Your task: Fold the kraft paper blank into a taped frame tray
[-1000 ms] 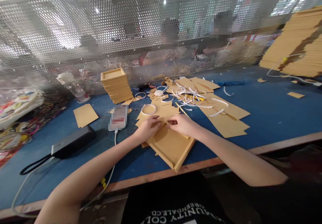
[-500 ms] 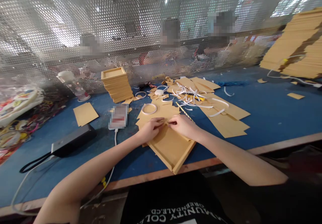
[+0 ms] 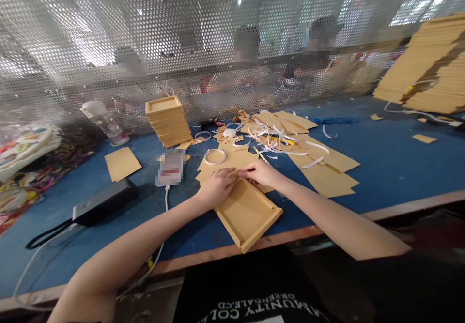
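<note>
A shallow tan cardboard tray [image 3: 247, 211] with folded-up sides lies tilted at the table's front edge, one corner toward me. My left hand [image 3: 217, 187] is closed over its far left side, the fingers on the rim. My right hand [image 3: 259, 174] pinches the far corner between thumb and fingers. Both hands nearly meet there, and the fingertips partly hide that corner. Flat cardboard sheets [image 3: 236, 156] lie just beyond the hands, with a roll of white tape [image 3: 215, 156] on them.
A stack of finished trays [image 3: 169, 122] stands at the back left. White paper strips [image 3: 279, 139] litter cardboard pieces behind my right hand. A black speaker-like case [image 3: 105, 202], a phone [image 3: 170, 167] on a cable and a plastic bottle [image 3: 109, 124] are at left; a tall cardboard pile [image 3: 421, 66] is far right.
The tray has turned slightly, and its right side now stands folded up. My right hand has shifted a little left at the far corner; my left hand lies flatter over the rim.
</note>
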The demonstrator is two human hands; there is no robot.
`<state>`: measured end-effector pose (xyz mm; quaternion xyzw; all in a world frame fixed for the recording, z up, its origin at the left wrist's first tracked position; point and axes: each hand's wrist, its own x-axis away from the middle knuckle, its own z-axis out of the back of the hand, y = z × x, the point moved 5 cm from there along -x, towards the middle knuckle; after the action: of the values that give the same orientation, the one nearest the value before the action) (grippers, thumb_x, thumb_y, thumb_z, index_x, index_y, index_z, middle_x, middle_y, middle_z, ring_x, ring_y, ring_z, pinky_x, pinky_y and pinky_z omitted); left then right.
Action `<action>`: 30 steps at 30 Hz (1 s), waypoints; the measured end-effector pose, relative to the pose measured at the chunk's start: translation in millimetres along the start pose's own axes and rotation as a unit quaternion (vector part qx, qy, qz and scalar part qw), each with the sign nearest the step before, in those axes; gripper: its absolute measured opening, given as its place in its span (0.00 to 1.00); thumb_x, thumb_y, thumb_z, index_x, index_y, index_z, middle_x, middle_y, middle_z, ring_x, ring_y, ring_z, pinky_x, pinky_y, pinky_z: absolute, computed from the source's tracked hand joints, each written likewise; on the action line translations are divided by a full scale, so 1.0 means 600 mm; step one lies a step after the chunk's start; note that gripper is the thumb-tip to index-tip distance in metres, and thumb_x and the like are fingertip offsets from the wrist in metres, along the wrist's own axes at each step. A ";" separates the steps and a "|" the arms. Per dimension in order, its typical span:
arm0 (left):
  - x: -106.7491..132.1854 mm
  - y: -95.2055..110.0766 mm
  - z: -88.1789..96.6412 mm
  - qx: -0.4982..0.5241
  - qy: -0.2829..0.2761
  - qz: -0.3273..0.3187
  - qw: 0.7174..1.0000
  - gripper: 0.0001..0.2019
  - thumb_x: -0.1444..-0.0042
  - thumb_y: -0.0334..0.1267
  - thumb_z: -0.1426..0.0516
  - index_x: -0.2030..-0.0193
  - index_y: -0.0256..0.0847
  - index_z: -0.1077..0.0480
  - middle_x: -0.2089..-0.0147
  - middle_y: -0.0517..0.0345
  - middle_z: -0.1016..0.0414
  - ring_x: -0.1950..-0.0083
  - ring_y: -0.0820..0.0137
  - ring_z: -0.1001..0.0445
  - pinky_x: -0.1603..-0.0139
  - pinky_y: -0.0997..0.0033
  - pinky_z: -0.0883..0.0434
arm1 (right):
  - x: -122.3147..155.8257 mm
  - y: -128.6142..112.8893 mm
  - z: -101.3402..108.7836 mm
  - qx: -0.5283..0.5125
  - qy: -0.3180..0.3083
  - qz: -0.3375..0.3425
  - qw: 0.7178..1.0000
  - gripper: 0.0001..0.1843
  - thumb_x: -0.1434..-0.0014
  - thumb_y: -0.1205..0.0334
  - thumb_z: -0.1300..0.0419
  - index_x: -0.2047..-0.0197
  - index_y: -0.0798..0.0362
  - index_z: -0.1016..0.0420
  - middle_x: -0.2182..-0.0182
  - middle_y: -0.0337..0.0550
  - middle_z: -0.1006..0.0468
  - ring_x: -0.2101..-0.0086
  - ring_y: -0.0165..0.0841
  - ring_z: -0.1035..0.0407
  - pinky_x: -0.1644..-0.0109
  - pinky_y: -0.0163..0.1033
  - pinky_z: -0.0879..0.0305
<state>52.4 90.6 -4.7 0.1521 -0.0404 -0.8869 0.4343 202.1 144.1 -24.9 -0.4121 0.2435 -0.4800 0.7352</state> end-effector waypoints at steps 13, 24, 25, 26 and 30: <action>0.005 -0.009 0.001 0.010 0.017 0.056 0.998 0.12 0.36 0.37 0.47 0.57 0.45 0.21 0.60 0.56 0.28 0.62 0.71 0.28 0.61 0.75 0.31 | 0.002 -0.026 0.002 0.005 -0.029 -0.050 0.998 0.06 0.44 0.64 0.37 0.70 0.56 0.19 0.82 0.35 0.25 0.82 0.25 0.37 0.76 0.31 0.39; 0.006 -0.008 0.001 0.040 0.023 0.059 0.997 0.13 0.36 0.37 0.47 0.58 0.44 0.20 0.60 0.56 0.28 0.64 0.71 0.27 0.62 0.74 0.31 | -0.001 -0.021 -0.002 0.045 -0.012 0.000 0.999 0.07 0.45 0.64 0.39 0.67 0.56 0.19 0.79 0.38 0.23 0.79 0.28 0.35 0.74 0.32 0.39; 0.005 -0.008 0.000 0.043 0.022 0.059 0.997 0.12 0.36 0.37 0.47 0.58 0.44 0.20 0.60 0.55 0.28 0.64 0.71 0.27 0.61 0.74 0.31 | -0.001 -0.021 -0.002 0.046 -0.010 -0.001 0.999 0.07 0.45 0.65 0.39 0.67 0.56 0.19 0.79 0.38 0.23 0.79 0.28 0.34 0.73 0.32 0.39; 0.005 -0.008 0.000 0.045 0.020 0.059 0.997 0.12 0.36 0.36 0.47 0.58 0.43 0.20 0.60 0.55 0.28 0.64 0.71 0.27 0.61 0.74 0.31 | -0.001 -0.021 -0.002 0.045 -0.008 -0.002 0.999 0.07 0.45 0.65 0.39 0.68 0.56 0.19 0.80 0.38 0.23 0.78 0.28 0.34 0.72 0.33 0.39; 0.005 -0.009 -0.001 0.046 0.016 0.059 0.997 0.12 0.37 0.36 0.47 0.58 0.43 0.20 0.59 0.55 0.28 0.64 0.71 0.27 0.61 0.74 0.31 | -0.002 -0.022 -0.003 0.032 -0.003 -0.011 0.999 0.06 0.46 0.68 0.38 0.68 0.57 0.19 0.79 0.38 0.23 0.78 0.28 0.33 0.70 0.33 0.38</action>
<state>46.7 91.7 -7.3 0.1837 -0.0830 -0.8542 0.4793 193.7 141.8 -14.9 -0.3925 0.2209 -0.4947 0.7433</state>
